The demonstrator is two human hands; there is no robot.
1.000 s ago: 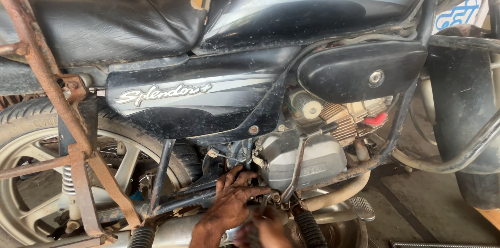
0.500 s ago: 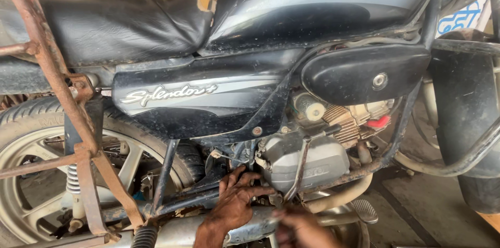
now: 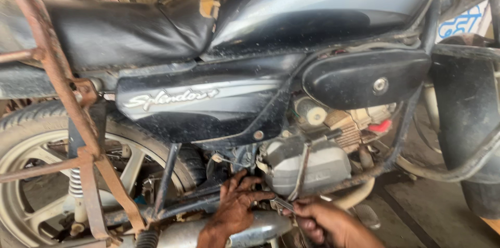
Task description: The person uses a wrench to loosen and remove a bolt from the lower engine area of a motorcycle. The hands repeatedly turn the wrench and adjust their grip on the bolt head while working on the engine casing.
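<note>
Head view: the left hand [image 3: 237, 204] presses spread fingers flat against the frame beside the grey engine case [image 3: 307, 164], steadying, while the right hand [image 3: 323, 222] clenches a small metal tool [image 3: 284, 205] aimed beneath it.

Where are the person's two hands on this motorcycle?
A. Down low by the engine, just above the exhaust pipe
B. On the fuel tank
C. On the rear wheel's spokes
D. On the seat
A: the left hand presses against the frame beside the grey engine case, and the right hand holds a small metal tool there, right above the exhaust pipe.
</note>
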